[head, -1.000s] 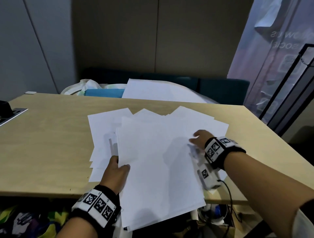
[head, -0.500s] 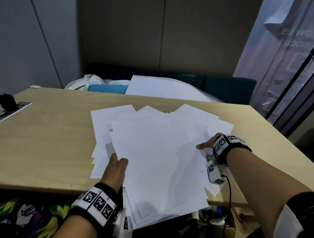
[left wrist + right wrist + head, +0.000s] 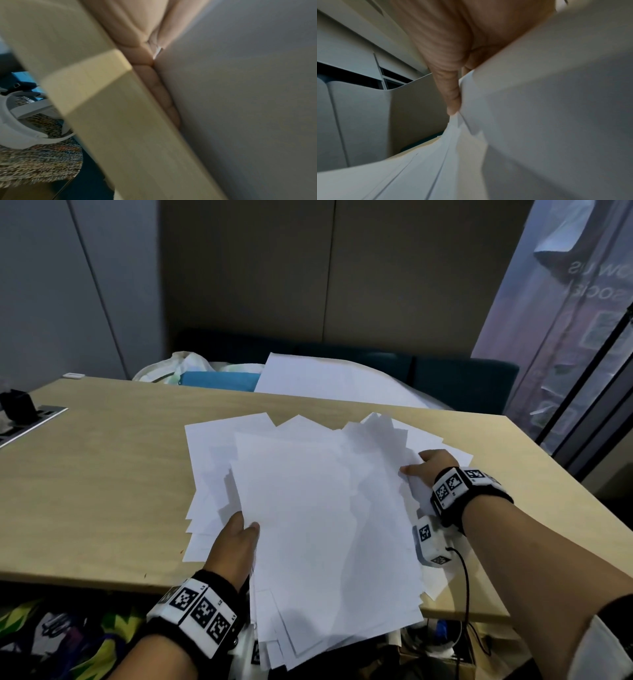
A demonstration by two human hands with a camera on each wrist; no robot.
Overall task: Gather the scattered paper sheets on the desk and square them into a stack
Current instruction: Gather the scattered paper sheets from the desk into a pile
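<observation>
Fingers (image 3: 137,33) of the left hand (image 3: 233,546) lie under the near left edge of the sheets (image 3: 325,525), with the thumb on top, so the pile is pinched there at the worktop's (image 3: 102,474) near edge; the left wrist view shows those fingers pressed between the pale wood edge and the underside of the paper. Most of the pile lies right of this hand and runs forward from it, while its near end hangs out past the worktop edge toward the person. White and blank, the sheets are fanned unevenly, with corners sticking out on the left, at the far end and at the overhanging near end, so the edges are not squared. Farther off, on the pile's right edge, the right hand (image 3: 431,469) grips the paper: its thumb rests on the upper sheets and, in the right wrist view, its fingers (image 3: 452,81) run beneath them, lifting some sheets on that side into a curl above others that lie flat. A few sheets poke out to the right beyond that hand. Past the worktop's far edge lie a large white sheet (image 3: 325,381), a blue pad (image 3: 219,380) and a pale bag (image 3: 181,364) on a dark bench (image 3: 462,378).
</observation>
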